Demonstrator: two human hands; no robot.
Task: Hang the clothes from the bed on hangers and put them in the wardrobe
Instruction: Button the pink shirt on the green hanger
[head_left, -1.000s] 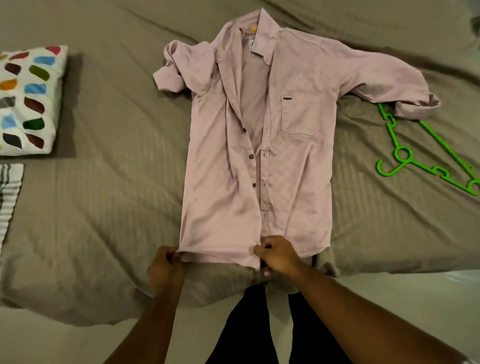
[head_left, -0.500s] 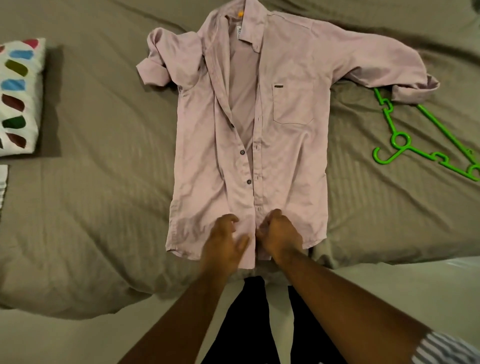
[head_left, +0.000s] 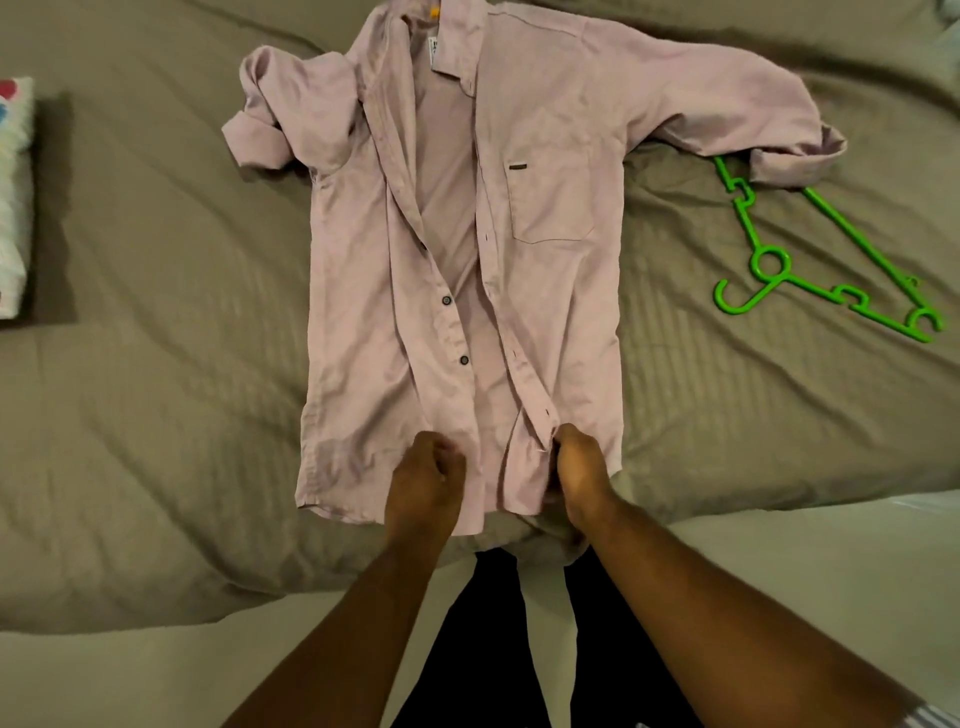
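The pale pink shirt (head_left: 550, 130) lies face up and unbuttoned on the bed (head_left: 156, 364), collar far, hem at the near edge. The left hand (head_left: 423, 475) has its fingers (head_left: 448, 458) curled, gripping one front edge near the hem. The right hand (head_left: 579, 470) pinches the other edge, beside a buttonhole. A green hanger (head_left: 769, 260) lies by one cuff. A pillow (head_left: 13, 208) lies well apart.

Pink button-up shirt (head_left: 363, 322): one, its two front edges gripped near the hem.
Hands: two, left hand (head_left: 423, 467) and right hand (head_left: 579, 467).
Dark buttons (head_left: 446, 300): two visible, beyond the left grip.
Chest pocket (head_left: 550, 202): one, beyond the right grip.
Green plastic hanger (head_left: 779, 275): one, well right of the grip.
Patterned pillow (head_left: 13, 197): one, far left of the grip.
Bed (head_left: 156, 364): one.
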